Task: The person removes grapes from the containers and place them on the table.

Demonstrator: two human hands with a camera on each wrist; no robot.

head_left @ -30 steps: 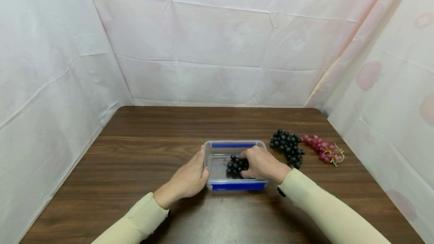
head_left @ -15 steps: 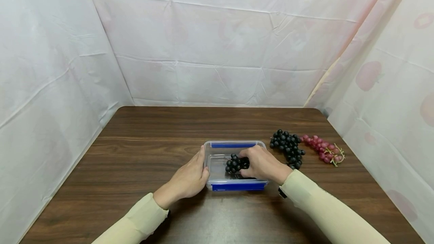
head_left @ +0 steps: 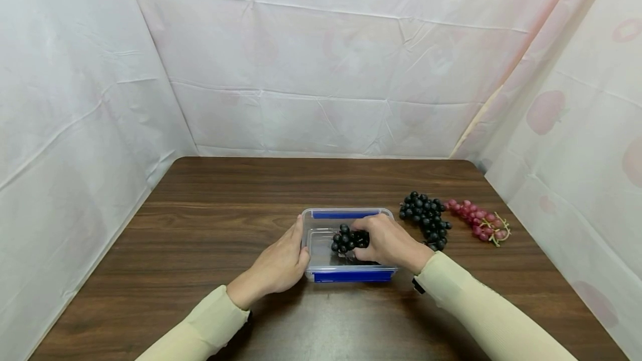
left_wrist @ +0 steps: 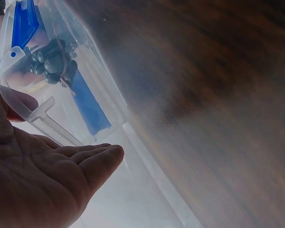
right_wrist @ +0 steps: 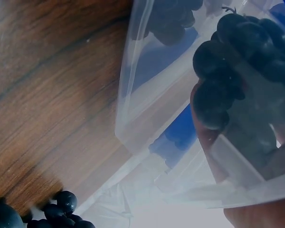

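Note:
A clear plastic food container [head_left: 318, 238] with blue clips stands on the table, its top uncovered. My left hand [head_left: 276, 261] rests along the container's left side; in the left wrist view its fingers [left_wrist: 102, 164] are extended against the wall. Inside the container, my right hand [head_left: 388, 241] grips a bunch of black grapes [head_left: 343, 238], thumb and fingers around its right part. Through the clear wall, the right wrist view shows these black grapes [right_wrist: 218, 71] close up. Some of the right fingers are hidden behind the bunch and the wall.
A second bunch of black grapes [head_left: 425, 216] lies right of the container, close behind my right wrist. Touching it on the right is a bunch of red grapes [head_left: 473, 219] with green stems. White cloth [head_left: 321, 60] encloses the brown wooden table [head_left: 225, 199] behind and at both sides.
The black grapes in my right hand have shifted slightly left and tilted up inside the container. My left hand and the container stay where they were.

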